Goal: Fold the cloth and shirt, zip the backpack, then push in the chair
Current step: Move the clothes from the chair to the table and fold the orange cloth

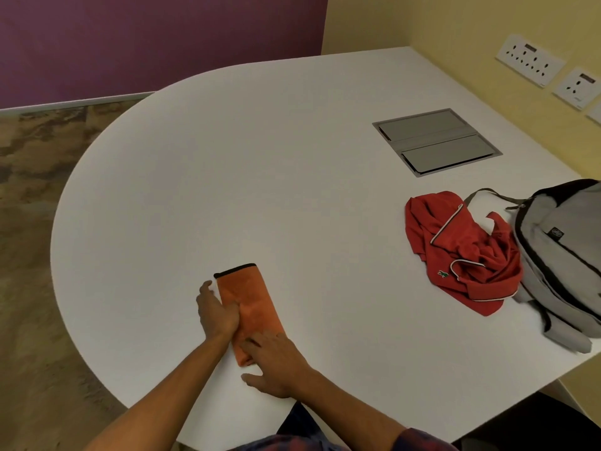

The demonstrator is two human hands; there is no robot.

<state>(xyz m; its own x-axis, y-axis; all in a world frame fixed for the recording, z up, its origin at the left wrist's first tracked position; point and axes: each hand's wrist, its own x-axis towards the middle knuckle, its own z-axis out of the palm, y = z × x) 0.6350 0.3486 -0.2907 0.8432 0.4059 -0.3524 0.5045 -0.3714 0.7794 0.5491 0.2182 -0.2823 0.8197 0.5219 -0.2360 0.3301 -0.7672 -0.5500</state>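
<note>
Head view shows the soft orange microfibre cloth (248, 307) folded narrow at the near edge of the white table (227, 174); left hand (214, 312) and right hand (276, 362) press it flat, fingers spread. It seems light, limp; hold corners.

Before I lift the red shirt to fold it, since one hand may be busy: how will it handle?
The red shirt lies crumpled in soft folds, so it will probably hang limp and need both hands. It looks thin, likely light. One edge touches the backpack, so it may drag against it.
</note>
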